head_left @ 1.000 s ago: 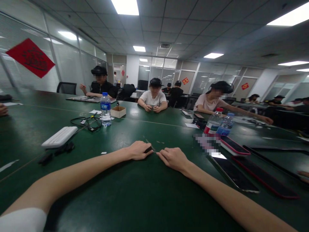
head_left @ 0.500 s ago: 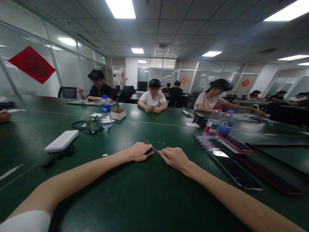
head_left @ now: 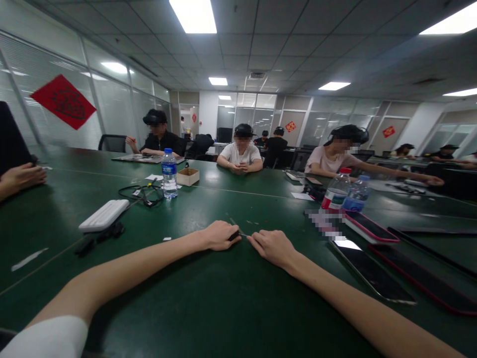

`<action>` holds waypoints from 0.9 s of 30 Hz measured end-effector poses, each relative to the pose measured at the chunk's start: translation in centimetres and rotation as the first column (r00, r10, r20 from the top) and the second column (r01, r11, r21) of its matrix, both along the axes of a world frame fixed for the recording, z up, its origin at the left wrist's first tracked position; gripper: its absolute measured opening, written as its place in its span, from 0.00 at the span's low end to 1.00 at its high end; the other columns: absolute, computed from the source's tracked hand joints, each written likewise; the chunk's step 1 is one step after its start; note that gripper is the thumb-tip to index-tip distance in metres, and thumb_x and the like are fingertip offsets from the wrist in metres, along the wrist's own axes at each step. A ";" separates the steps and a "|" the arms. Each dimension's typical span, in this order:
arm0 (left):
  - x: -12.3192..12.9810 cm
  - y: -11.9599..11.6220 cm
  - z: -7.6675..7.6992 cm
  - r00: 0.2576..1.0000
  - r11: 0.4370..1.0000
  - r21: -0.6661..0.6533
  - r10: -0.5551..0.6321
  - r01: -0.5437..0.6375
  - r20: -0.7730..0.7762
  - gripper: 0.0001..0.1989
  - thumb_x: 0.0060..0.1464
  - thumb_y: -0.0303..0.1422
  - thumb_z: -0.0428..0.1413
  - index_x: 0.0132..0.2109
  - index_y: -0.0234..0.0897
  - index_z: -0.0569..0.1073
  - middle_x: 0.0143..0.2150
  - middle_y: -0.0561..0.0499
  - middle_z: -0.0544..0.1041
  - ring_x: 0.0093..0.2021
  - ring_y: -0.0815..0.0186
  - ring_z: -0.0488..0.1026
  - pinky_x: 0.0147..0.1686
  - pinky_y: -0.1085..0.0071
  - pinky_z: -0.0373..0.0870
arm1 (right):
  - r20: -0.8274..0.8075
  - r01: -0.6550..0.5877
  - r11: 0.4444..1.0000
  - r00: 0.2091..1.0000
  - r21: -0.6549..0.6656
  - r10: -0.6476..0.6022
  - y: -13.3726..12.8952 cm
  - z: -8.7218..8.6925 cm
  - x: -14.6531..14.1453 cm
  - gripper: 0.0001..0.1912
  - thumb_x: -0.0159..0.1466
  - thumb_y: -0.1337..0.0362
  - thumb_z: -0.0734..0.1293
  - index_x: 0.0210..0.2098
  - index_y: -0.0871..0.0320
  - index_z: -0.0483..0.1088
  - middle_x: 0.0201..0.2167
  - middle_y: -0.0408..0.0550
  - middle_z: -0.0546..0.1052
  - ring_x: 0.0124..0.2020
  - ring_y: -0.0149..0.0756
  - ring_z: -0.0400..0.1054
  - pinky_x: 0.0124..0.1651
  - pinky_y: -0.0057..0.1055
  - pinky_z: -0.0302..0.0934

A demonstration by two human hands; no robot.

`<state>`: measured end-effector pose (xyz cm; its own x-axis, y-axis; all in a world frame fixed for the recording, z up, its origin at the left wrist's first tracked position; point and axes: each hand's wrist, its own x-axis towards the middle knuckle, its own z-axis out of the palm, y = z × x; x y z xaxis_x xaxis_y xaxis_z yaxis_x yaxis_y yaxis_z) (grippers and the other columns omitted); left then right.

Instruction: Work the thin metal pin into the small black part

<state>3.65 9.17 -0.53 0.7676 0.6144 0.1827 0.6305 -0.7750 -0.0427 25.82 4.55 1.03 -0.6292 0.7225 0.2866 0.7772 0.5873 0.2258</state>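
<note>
Over the green table [head_left: 223,308], my left hand [head_left: 219,235] is closed around a small black object [head_left: 234,234], mostly hidden by the fingers. A thin, pale, metallic-looking strip [head_left: 243,234] runs from it toward my right hand [head_left: 272,246]. The fingers of my right hand are curled, with the fingertips pinched at the strip's far end. Whether they grip the strip or something smaller is too fine to tell. Both hands are close together, with a narrow gap between them.
Phones [head_left: 372,271] lie on the right, near two bottles [head_left: 336,191]. To the left are a white power strip [head_left: 104,216], a coiled black cable [head_left: 143,194], a water bottle [head_left: 169,174] and a small open box [head_left: 188,176]. Another person's hand [head_left: 24,179] is at far left; several people sit around.
The view has turned slightly left, so the surroundings sit further right. More of the other person's hand shows at far left. My two hands keep nearly the same pose.
</note>
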 end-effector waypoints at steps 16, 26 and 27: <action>0.0 -0.2 -0.1 0.999 0.999 -0.020 0.040 -0.039 0.033 0.21 0.64 0.46 0.39 0.43 0.36 0.68 0.36 0.43 0.77 0.35 0.58 0.75 0.33 0.67 0.67 | -0.108 -0.023 1.000 0.994 0.011 0.024 0.1 -0.4 -0.2 0.24 0.70 0.56 0.52 0.29 0.59 0.73 0.24 0.46 0.74 0.24 0.29 0.67 0.30 0.25 0.53; 0.3 0.5 -0.5 0.993 0.994 -0.044 0.106 -0.104 0.048 0.21 0.63 0.47 0.39 0.42 0.37 0.69 0.35 0.44 0.77 0.34 0.57 0.75 0.31 0.67 0.66 | -0.085 -0.269 0.961 0.958 0.066 0.274 -1.3 -0.7 -2.7 0.23 0.69 0.56 0.53 0.29 0.59 0.73 0.24 0.46 0.74 0.22 0.26 0.63 0.26 0.25 0.48; 0.3 0.5 -0.6 0.993 0.994 -0.043 0.103 -0.101 0.050 0.21 0.63 0.47 0.39 0.42 0.37 0.69 0.35 0.44 0.77 0.34 0.57 0.75 0.31 0.67 0.66 | -0.109 -0.211 0.975 0.970 0.064 0.217 -1.1 -0.7 -2.6 0.23 0.70 0.56 0.53 0.30 0.59 0.73 0.24 0.46 0.74 0.22 0.26 0.63 0.26 0.24 0.48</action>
<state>3.95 9.63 -1.09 0.6909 0.6964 0.1939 0.7067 -0.7072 0.0221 23.26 3.46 0.32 -0.7283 0.5569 0.3994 0.6573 0.7326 0.1771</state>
